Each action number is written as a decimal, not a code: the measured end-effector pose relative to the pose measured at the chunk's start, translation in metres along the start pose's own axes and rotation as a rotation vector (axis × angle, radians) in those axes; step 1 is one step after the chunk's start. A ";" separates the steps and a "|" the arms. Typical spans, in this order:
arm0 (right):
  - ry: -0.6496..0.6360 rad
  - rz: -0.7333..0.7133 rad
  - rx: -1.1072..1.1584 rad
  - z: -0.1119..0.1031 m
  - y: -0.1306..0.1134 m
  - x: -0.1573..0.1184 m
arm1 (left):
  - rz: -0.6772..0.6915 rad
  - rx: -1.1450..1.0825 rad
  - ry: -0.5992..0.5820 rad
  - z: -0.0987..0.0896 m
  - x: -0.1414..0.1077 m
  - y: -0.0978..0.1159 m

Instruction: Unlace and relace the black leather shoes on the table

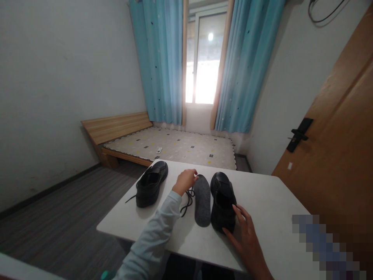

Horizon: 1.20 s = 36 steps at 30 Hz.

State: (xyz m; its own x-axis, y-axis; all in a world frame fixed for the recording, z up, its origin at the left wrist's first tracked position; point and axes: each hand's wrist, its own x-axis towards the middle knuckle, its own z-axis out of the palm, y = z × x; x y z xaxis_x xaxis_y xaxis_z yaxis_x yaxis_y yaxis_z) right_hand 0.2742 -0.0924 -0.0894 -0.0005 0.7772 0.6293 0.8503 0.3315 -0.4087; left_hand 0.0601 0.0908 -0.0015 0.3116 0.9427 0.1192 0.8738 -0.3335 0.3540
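I have both hands at work over the white worktop [259,202]. The gray insole [202,202] lies flat in front of me, just beside the right-side shoe [220,212], and both of them have their toe ends pointing away from me. My left hand [186,181] is at the far tip of the insole with its fingers bent. I cannot tell if they are pinching it or only touching it.

My right hand [243,233] has its fingers on the side of that shoe, by the opening, and its thumb low at the heel. It looks like a loose hold to keep the shoe still.

So I think the step in hand is getting hold of the insole while I steady the shoe. To lift it, my left hand would need a good pinch on the tip, and my right hand would need to keep the shoe from sliding.

Some black laces [190,197] lie in loops between my left hand and the insole, so they could get caught. The other black shoe [150,190] sits over on the left, well apart, with nobody touching it.
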 end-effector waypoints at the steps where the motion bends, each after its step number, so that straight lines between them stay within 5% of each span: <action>1: 0.001 0.000 0.003 0.000 0.000 0.000 | 0.020 -0.003 -0.013 0.003 0.008 0.000; 8: -0.001 0.002 0.015 0.000 0.000 0.001 | 0.111 -0.040 -0.083 0.032 0.046 -0.014; 19: 0.007 -0.020 0.003 0.002 0.002 -0.001 | 0.198 0.019 -0.074 0.046 0.049 -0.015; 26: -0.017 -0.009 0.012 0.001 0.001 0.001 | 0.212 -0.017 -0.039 0.025 0.046 -0.005; 36: -0.058 0.055 0.129 -0.006 0.000 0.003 | 0.451 -0.329 0.091 -0.041 0.028 0.014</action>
State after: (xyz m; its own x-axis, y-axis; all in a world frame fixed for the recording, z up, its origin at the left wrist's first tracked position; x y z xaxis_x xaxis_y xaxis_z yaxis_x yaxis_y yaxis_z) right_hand 0.2774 -0.0932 -0.0837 0.0110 0.8245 0.5657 0.7753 0.3503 -0.5256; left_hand 0.0653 0.1133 0.0449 0.5809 0.7088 0.4002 0.4947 -0.6979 0.5179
